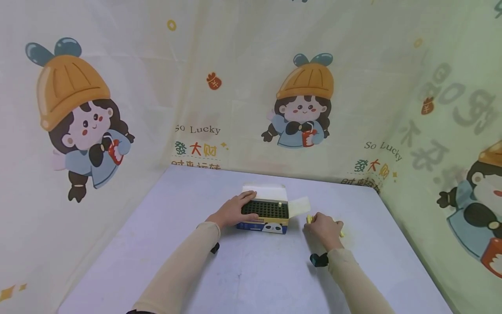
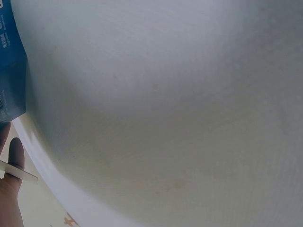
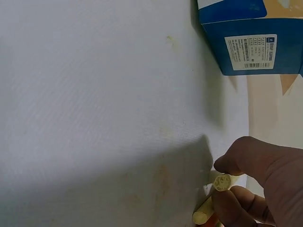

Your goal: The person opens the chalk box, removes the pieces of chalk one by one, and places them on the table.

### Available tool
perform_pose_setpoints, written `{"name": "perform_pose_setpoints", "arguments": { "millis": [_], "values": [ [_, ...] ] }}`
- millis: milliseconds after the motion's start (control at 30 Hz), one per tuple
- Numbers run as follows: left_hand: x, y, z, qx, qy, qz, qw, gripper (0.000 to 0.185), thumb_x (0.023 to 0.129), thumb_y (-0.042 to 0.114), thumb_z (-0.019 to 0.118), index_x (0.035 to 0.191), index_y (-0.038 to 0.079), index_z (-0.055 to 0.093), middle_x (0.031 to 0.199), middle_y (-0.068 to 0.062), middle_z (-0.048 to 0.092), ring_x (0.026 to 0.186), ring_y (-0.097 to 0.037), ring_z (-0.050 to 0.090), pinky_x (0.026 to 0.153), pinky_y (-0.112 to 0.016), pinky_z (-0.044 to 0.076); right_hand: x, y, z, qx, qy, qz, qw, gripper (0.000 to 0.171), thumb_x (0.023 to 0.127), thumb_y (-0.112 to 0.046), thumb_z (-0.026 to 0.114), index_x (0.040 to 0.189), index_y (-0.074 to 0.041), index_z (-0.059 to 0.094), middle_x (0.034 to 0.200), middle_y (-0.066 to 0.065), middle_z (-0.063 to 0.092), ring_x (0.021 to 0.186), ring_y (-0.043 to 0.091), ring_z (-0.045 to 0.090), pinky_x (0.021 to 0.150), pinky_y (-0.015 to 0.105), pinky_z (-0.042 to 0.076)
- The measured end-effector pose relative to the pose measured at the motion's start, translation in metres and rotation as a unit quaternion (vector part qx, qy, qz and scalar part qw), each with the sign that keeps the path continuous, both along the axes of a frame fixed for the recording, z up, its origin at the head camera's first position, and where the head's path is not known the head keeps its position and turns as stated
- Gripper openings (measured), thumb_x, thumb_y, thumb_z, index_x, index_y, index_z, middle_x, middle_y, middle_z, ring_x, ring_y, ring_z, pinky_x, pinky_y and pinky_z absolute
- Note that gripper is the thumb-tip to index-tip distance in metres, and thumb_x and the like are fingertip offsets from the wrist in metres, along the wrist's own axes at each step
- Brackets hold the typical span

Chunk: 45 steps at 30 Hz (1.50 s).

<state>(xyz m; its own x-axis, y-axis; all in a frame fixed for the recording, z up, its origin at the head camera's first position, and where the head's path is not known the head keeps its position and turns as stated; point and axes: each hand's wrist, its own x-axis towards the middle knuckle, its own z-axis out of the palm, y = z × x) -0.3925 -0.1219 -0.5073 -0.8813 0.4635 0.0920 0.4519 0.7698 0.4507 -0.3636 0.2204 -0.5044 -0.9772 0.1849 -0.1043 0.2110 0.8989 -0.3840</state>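
**Hands at the tip box**

The left hand point(image 1: 235, 208) rests flat, fingers straight, on the open blue tip box point(image 1: 266, 216) (one yellow tip stands in its black rack). The right hand point(image 1: 323, 230), just right of the box, pinches yellow tips point(image 3: 214, 198) on the white table point(image 1: 251, 270).

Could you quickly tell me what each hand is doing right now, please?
Left hand: open, resting on the blue box.
Right hand: fingers pinch a pale yellow stick.
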Motion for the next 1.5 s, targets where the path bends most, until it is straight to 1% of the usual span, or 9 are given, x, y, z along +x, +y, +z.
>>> {"name": "perform_pose_setpoints", "arguments": {
  "millis": [233, 433, 567, 667, 800, 967, 1067, 1233, 1500],
  "values": [
    [0.0, 0.0, 0.0, -0.006, -0.004, 0.002, 1.0, 0.096, 0.089, 0.08, 0.055, 0.166, 0.036, 0.02, 0.172, 0.007, 0.022, 0.155, -0.033, 0.032, 0.121, -0.057, 0.034, 0.0, 0.0, 0.0, 0.013, -0.011, 0.0, 1.0, 0.037, 0.085, -0.031, 0.08, 0.1, 0.0, 0.066, 0.082, 0.01, 0.067, 0.081, 0.03, 0.059, 0.11, 0.072, 0.022],
    [0.0, 0.0, 0.0, -0.003, -0.004, 0.001, 1.0, 0.095, 0.09, 0.079, 0.056, 0.166, 0.036, 0.02, 0.172, 0.007, 0.022, 0.155, -0.033, 0.031, 0.121, -0.057, 0.033, -0.003, 0.003, 0.001, -0.001, -0.018, -0.009, 1.0, 0.039, 0.085, -0.03, 0.079, 0.103, 0.002, 0.064, 0.086, 0.012, 0.068, 0.083, 0.03, 0.059, 0.105, 0.068, 0.028],
    [0.0, 0.001, 0.001, -0.003, -0.002, -0.001, 1.0, 0.094, 0.09, 0.078, 0.056, 0.166, 0.035, 0.021, 0.172, 0.006, 0.022, 0.155, -0.034, 0.032, 0.121, -0.058, 0.033, -0.004, 0.007, 0.007, -0.015, -0.007, -0.007, 1.0, 0.034, 0.089, -0.032, 0.075, 0.097, -0.001, 0.064, 0.085, 0.011, 0.068, 0.083, 0.03, 0.06, 0.104, 0.069, 0.028],
    [0.0, 0.001, 0.002, -0.005, 0.0, 0.0, 1.0, 0.094, 0.09, 0.078, 0.056, 0.166, 0.035, 0.021, 0.172, 0.006, 0.022, 0.154, -0.034, 0.032, 0.121, -0.058, 0.034, -0.003, 0.008, 0.018, -0.031, 0.027, 0.002, 0.999, 0.029, 0.092, -0.032, 0.071, 0.091, -0.005, 0.061, 0.081, 0.009, 0.066, 0.083, 0.031, 0.06, 0.102, 0.071, 0.028],
    [0.001, 0.001, 0.002, -0.01, -0.002, 0.003, 0.9999, 0.095, 0.09, 0.08, 0.055, 0.166, 0.036, 0.02, 0.172, 0.007, 0.021, 0.155, -0.033, 0.032, 0.121, -0.057, 0.034, -0.004, 0.004, 0.038, -0.065, 0.113, 0.0, 0.991, 0.02, 0.094, -0.025, 0.065, 0.088, -0.007, 0.058, 0.079, 0.009, 0.066, 0.085, 0.033, 0.061, 0.101, 0.071, 0.027],
    [0.002, 0.0, 0.003, -0.007, -0.005, 0.002, 1.0, 0.095, 0.09, 0.079, 0.055, 0.166, 0.035, 0.019, 0.173, 0.006, 0.021, 0.155, -0.033, 0.032, 0.121, -0.057, 0.034, -0.009, -0.013, 0.06, -0.131, 0.231, -0.029, 0.964, 0.011, 0.093, -0.017, 0.061, 0.09, -0.007, 0.057, 0.083, 0.013, 0.069, 0.085, 0.034, 0.061, 0.104, 0.065, 0.025],
    [0.002, -0.001, 0.002, -0.005, -0.007, 0.003, 1.0, 0.095, 0.09, 0.079, 0.055, 0.166, 0.036, 0.019, 0.173, 0.006, 0.021, 0.155, -0.033, 0.032, 0.12, -0.058, 0.034, -0.012, -0.028, 0.066, -0.144, 0.267, -0.027, 0.952, 0.011, 0.094, -0.019, 0.062, 0.09, -0.009, 0.058, 0.087, 0.013, 0.071, 0.084, 0.033, 0.062, 0.106, 0.064, 0.024],
    [0.002, -0.004, 0.001, -0.002, -0.007, 0.003, 1.0, 0.095, 0.09, 0.079, 0.055, 0.166, 0.036, 0.019, 0.173, 0.007, 0.021, 0.155, -0.033, 0.031, 0.121, -0.058, 0.033, -0.014, -0.054, 0.068, -0.106, 0.267, 0.008, 0.958, 0.016, 0.097, -0.026, 0.066, 0.093, -0.011, 0.063, 0.092, 0.01, 0.074, 0.084, 0.03, 0.065, 0.111, 0.066, 0.022],
    [0.001, -0.002, 0.003, 0.001, -0.008, -0.002, 1.0, 0.094, 0.09, 0.077, 0.057, 0.166, 0.036, 0.019, 0.172, 0.008, 0.021, 0.155, -0.033, 0.031, 0.121, -0.058, 0.033, -0.015, -0.088, 0.06, 0.014, 0.219, 0.077, 0.972, 0.019, 0.096, -0.032, 0.073, 0.093, -0.013, 0.076, 0.077, 0.002, 0.075, 0.08, 0.026, 0.069, 0.112, 0.065, 0.026]
  ]
}}
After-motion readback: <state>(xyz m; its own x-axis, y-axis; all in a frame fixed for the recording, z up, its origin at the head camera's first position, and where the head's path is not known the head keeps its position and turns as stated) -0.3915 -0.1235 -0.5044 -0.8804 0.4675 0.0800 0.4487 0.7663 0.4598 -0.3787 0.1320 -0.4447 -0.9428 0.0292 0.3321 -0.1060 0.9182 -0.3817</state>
